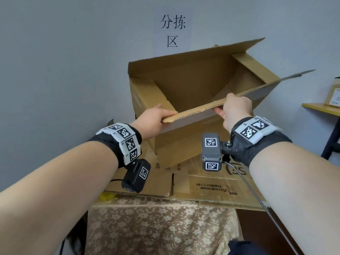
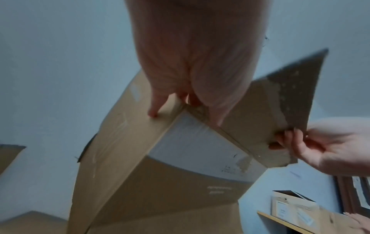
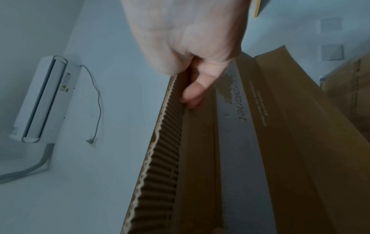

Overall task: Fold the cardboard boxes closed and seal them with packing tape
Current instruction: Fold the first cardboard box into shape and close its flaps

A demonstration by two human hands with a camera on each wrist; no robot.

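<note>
An open brown cardboard box (image 1: 185,144) is tilted in the air, its mouth facing me and its flaps spread. My left hand (image 1: 156,118) grips the left end of the near long flap (image 1: 195,109), thumb on top and fingers (image 2: 156,109) under it against the box side (image 2: 120,158). My right hand (image 1: 235,109) pinches the same flap's corrugated edge (image 3: 160,142) further right, thumb (image 3: 195,93) on the outer face. In the left wrist view the right hand (image 2: 328,147) holds the flap's corner. No packing tape shows in any view.
Flattened cardboard boxes (image 1: 211,186) lie below on a table with a flowered cloth (image 1: 160,225). A paper sign (image 1: 173,32) hangs on the wall behind. At the right a wooden shelf (image 1: 320,108) carries a small box (image 1: 333,96). An air conditioner (image 3: 42,101) hangs on the wall.
</note>
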